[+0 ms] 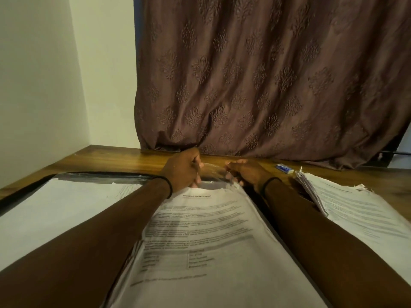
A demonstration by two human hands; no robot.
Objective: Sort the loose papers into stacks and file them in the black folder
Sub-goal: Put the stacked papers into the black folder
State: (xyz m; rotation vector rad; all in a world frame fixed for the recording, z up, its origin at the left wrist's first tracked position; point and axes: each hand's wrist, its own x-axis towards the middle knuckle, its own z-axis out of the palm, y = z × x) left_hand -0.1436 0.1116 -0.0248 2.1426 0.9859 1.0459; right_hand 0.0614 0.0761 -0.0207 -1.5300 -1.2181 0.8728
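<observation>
The black folder (29, 185) lies open on the wooden table, its left page covered by a clear sleeve holding white sheets. A stack of printed papers (200, 241) headed by a health report lies in the middle, on the folder's right side. My left hand (184, 170) and my right hand (242, 171) meet at the far end of this stack and pinch the mouth of a clear plastic sleeve (211, 168), pulling it apart. A second stack of loose papers (355, 210) with ragged edges lies to the right.
A small blue and white eraser (284, 168) lies on the wooden table (124, 158) near the back edge. A brown patterned curtain (266, 74) hangs behind the table, and a pale wall (44, 85) stands at the left.
</observation>
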